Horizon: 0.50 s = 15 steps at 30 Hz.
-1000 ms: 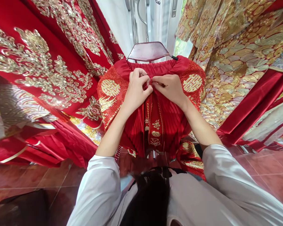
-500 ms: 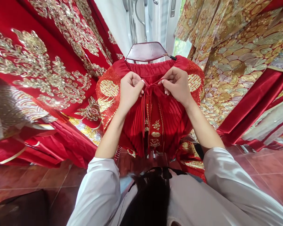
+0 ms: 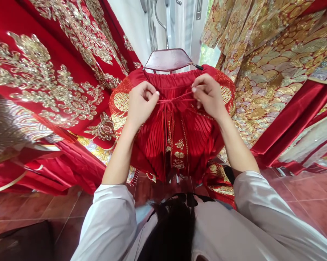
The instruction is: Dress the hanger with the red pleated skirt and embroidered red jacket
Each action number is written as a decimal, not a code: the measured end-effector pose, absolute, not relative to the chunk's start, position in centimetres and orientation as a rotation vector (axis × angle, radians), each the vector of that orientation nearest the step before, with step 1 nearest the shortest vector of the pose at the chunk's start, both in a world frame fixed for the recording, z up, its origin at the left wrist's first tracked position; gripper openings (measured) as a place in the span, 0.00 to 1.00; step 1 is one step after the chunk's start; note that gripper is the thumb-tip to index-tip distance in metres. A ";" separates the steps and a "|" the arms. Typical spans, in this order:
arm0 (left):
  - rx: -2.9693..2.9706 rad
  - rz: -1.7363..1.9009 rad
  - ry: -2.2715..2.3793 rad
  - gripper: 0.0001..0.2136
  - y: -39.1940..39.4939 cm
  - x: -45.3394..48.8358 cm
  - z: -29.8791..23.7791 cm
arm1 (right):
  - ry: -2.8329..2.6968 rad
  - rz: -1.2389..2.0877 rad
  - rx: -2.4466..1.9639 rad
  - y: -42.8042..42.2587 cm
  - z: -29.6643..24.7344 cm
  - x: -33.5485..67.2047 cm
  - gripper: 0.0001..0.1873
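A red pleated skirt [image 3: 176, 134] with gold embroidery hangs from a dark red hanger [image 3: 168, 59]. A thin red drawstring [image 3: 175, 99] runs taut across its waistband. My left hand [image 3: 140, 103] pinches the left end of the string, fingers closed. My right hand [image 3: 208, 94] pinches the right end, fingers closed too. A knot or loop sits at the middle of the string, between the two hands.
Red garments with heavy gold embroidery [image 3: 43, 79] hang close on the left. Gold scale-patterned garments [image 3: 274, 65] hang close on the right. Red floor tiles [image 3: 302, 203] lie below. A window [image 3: 207, 54] and a white wall are behind the hanger.
My hands were together at the waistband's middle a second ago. They have since moved apart, pulling the red drawstring taut between them.
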<state>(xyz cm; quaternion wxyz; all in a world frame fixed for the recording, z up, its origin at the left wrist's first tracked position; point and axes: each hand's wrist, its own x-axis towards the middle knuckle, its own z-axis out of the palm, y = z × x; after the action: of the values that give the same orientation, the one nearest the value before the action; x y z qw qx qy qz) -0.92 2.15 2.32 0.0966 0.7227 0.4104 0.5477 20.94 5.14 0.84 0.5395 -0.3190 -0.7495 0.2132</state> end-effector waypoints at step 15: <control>2.660 0.897 1.760 0.28 4.8 -5.7 8.7 | -1.924 -0.335 -1.091 6.9 3.2 27.9 0.26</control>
<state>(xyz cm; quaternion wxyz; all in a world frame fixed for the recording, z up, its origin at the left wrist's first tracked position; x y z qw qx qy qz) -5.72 4.83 8.65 -0.0856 0.7998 0.5294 0.2697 27.86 6.92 3.25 0.4369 -0.4387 -0.7737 -0.1347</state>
